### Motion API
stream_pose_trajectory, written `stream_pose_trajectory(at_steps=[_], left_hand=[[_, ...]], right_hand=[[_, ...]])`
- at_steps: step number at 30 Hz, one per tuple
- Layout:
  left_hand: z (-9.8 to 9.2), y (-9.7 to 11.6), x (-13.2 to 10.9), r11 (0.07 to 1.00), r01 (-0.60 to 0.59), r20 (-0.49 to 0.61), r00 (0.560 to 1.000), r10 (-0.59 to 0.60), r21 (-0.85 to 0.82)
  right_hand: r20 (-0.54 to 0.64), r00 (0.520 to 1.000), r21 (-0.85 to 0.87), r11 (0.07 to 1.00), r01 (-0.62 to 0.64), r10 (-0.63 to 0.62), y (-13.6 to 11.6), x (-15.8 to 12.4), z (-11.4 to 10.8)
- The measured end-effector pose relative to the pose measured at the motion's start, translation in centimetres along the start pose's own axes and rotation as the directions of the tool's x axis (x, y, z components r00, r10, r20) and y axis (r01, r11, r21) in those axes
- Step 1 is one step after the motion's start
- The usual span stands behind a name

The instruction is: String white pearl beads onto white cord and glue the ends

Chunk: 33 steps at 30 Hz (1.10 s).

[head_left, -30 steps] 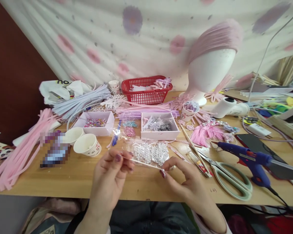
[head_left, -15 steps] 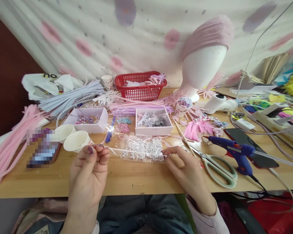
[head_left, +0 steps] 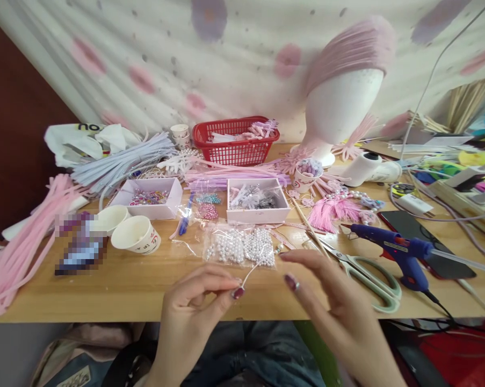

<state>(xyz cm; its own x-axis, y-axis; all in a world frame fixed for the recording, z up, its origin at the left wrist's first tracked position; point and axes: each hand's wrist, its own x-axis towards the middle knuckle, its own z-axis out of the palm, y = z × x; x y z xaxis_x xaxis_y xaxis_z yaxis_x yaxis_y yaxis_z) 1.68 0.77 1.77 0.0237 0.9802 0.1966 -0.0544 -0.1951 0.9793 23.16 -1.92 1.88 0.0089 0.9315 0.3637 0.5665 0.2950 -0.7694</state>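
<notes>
My left hand (head_left: 200, 306) pinches a thin white cord (head_left: 248, 274) between thumb and forefinger; its free end sticks up and to the right. Just right of it, my right hand (head_left: 333, 306) has thumb and forefinger spread, with nothing between them. Behind both hands lies a clear bag of white pearl beads (head_left: 240, 246). Two paper cups stand to the left, the nearer paper cup (head_left: 145, 239) overlapping the other. To the right of my right hand are green-handled scissors (head_left: 377, 282) and a blue glue gun (head_left: 403, 250).
A white box (head_left: 258, 215) of small parts and a box of coloured beads (head_left: 172, 201) stand mid-table. Behind them are a red basket (head_left: 236, 153) and a foam head (head_left: 342, 107). Pink pipe cleaners (head_left: 28, 252) lie left; a black phone (head_left: 447, 263) lies right, among cables.
My left hand has moved right and lowered with the cord. My right hand has let go of the cord's other end and opened. The view has shifted slightly.
</notes>
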Motion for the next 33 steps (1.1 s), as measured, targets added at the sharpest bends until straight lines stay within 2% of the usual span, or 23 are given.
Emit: stream_pose_trajectory(at_steps=[2,4,7,11,21,27,33], left_hand=[[0.5,0.3,-0.4,0.999,-0.021,0.007,1.000,0.021,0.043],[0.7,0.4,-0.7,0.995,-0.066,0.018,0.998,0.064,0.075],[0.9,0.3,-1.0,0.982,-0.132,0.042,0.991,0.128,0.132],[1.0,0.1,-1.1,0.977,-0.142,0.038,0.990,0.137,0.159],[0.9,-0.6,-1.1,0.995,-0.057,0.040,0.998,0.054,0.077],[0.8,-1.2,-1.0,0.998,-0.043,0.023,0.999,0.042,0.047],[0.8,-1.5,-0.9,0.973,-0.150,0.024,0.989,0.148,0.175]], right_hand=[[0.145,0.988,0.119,0.993,0.028,-0.045,-1.5,-0.3,1.3],[0.235,0.971,0.211,0.978,0.001,-0.051,-2.3,-0.4,2.7],[0.266,0.964,0.304,0.950,-0.067,-0.017,-2.3,-0.4,4.0],[0.315,0.948,0.335,0.929,-0.159,0.048,-1.5,-0.6,4.3],[0.275,0.959,0.397,0.899,-0.183,0.074,-1.8,-0.6,4.3],[0.185,0.982,0.351,0.932,-0.088,0.023,-1.2,-0.6,4.7],[0.157,0.982,0.196,0.978,0.077,-0.109,-0.4,-0.2,4.7]])
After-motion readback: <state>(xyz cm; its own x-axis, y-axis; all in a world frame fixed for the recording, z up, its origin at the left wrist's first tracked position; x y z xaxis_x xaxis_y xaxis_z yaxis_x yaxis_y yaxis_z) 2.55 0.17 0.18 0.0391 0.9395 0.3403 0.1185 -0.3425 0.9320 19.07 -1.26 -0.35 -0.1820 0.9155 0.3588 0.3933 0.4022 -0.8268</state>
